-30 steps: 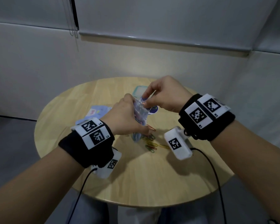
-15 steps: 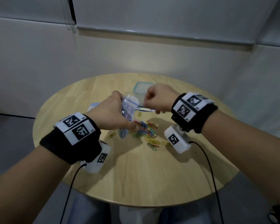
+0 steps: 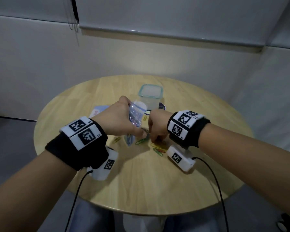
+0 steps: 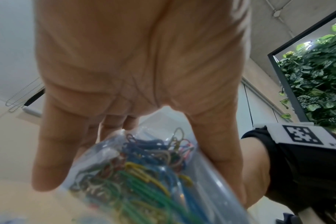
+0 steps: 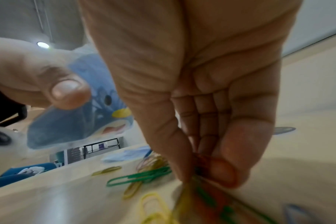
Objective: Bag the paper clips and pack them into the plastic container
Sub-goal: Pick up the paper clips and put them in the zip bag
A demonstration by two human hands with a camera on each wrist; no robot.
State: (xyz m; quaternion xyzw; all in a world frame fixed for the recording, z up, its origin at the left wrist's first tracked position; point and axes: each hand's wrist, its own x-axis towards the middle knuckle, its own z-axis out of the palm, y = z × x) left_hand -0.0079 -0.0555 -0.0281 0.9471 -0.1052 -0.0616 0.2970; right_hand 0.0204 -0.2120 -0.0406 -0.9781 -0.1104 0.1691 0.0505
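Note:
My left hand [image 3: 122, 119] holds a clear zip bag [image 3: 135, 114] above the round wooden table [image 3: 141, 181]; the left wrist view shows the bag [image 4: 136, 174] holding several coloured paper clips. My right hand [image 3: 155, 129] is down on the table, its thumb and fingertips [image 5: 219, 174] pinching a bunch of paper clips from the loose pile [image 3: 157, 148]. More clips [image 5: 136, 177], green and yellow, lie beside it. The clear plastic container [image 3: 150, 96] with a teal rim stands open behind both hands.
A blue cartoon-printed bag [image 3: 99, 110] lies flat to the left of the container, and a dark round lid or sticker [image 3: 162, 107] lies at its right. A wall stands beyond the far table edge. Cables trail from both wrist cameras.
My right hand has come away from the bag's mouth and dropped to the pile of clips on the table. The left hand with the bag has shifted slightly left and back.

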